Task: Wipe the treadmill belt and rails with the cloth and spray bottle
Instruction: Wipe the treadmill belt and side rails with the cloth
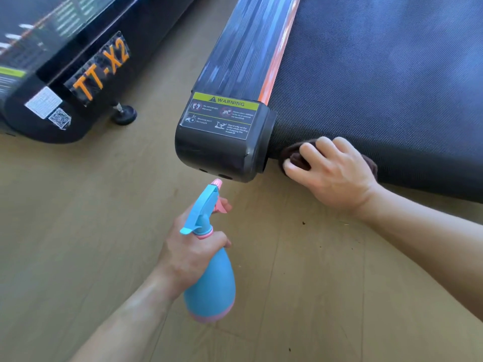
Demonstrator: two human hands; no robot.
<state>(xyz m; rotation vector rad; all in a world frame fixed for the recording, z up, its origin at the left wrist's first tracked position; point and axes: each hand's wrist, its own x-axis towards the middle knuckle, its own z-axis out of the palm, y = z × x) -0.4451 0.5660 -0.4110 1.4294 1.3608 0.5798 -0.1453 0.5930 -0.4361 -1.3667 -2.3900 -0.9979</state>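
The left hand [193, 246] is closed tight round the thin neck of the spray bottle [211, 283]. The bottle is blue with pink bits. One finger reaches up by the pink trigger [220, 206]. The bottle's nose points to 12 o'clock, at the grey end cap [217, 158], and sits just beside it. The bottle is not see-through, so I cannot tell what is in it.

The right hand [334, 176] is at 2 o'clock from the left hand, well apart from it. Its fingers are bent and hold a dark brown cloth [294, 154] bunched up under them. The hand presses the cloth on the near edge of the black belt [392, 74]. The cloth pokes out at the hand's 10 o'clock and a little at its 3 o'clock. It is just beside the end cap, at the cap's 3 o'clock.

The rail [245, 48] runs from the end cap up to 12 o'clock, with an orange stripe next to the belt. A warning sticker [222, 118] is on top of the cap. Another treadmill [102, 66], marked TT-X2, stands at 10 o'clock. All of it is on a wooden floor [78, 231].
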